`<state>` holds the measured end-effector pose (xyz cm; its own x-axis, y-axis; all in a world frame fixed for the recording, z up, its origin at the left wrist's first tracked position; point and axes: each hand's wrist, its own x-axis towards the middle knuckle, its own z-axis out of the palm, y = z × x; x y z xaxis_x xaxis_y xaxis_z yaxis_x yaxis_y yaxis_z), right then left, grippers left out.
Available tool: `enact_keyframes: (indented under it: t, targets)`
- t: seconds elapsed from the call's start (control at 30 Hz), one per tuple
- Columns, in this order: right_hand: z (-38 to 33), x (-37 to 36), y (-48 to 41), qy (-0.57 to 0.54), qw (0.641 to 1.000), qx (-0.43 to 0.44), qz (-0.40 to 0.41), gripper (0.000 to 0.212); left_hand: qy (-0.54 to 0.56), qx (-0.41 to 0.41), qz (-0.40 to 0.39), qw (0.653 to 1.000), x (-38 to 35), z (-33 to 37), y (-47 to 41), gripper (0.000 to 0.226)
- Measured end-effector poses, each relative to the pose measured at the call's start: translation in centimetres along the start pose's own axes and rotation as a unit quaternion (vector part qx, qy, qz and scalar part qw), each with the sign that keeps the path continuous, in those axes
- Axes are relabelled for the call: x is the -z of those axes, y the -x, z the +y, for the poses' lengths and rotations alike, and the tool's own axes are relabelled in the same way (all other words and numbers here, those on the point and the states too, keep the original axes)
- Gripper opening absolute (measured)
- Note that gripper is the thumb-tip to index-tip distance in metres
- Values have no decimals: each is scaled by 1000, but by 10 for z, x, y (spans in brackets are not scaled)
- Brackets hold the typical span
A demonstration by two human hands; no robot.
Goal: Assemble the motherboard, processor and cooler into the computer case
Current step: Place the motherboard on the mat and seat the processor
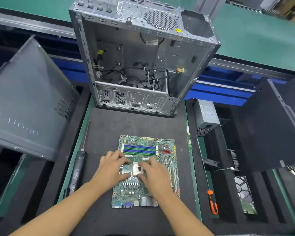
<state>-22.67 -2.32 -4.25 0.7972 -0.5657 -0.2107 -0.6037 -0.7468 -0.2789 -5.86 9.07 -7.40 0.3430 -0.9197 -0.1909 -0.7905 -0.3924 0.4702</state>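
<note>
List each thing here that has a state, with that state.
computer case: side open, no board inside.
motherboard: flat on the mat, outside the case.
socket: between both hands' fingertips.
left hand: fingertips at socket, grip unclear.
right hand: likewise.
screwdriver: lying untouched.
power supply: outside the case.

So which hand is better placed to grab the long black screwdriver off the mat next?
Left, probably. The long black screwdriver lies left of the green motherboard, close beside the left hand; the right hand would have to reach across the motherboard.
</note>
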Motion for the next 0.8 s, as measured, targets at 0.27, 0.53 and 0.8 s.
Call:
enact_keyframes:
  t: [0.27, 0.53, 0.8]
  targets:
    - [-3, -1, -2, 13, 1000, -4, -3, 45, 7, 8, 10, 1000, 0, 4, 0, 42]
    - [-7, 0, -1, 26, 1000, 1, 4, 38, 9, 15, 12, 1000, 2, 9, 2, 40]
    - [-5, -1, -3, 64, 998, 15, -13, 40, 12, 16, 22, 1000, 1, 12, 2, 34]
